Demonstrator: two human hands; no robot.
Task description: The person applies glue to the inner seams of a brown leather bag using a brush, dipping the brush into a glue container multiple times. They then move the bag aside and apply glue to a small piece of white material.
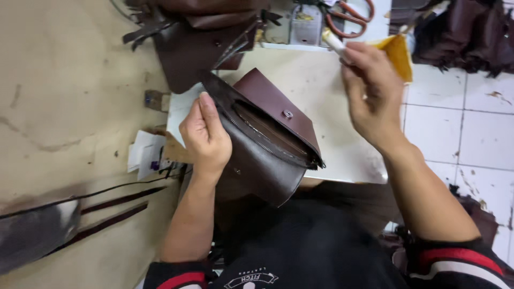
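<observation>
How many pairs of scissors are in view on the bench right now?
1. The orange-handled scissors lie at the far edge of the white bench, just beyond the right hand. More may be hidden in the clutter there.

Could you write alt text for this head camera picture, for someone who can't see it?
Seen from above, a person's left hand holds a dark brown leather bag open on a white worktable, while the right hand lifts a white-handled tool towards a yellow container. More brown leather pieces and orange-handled scissors lie beyond.
</observation>
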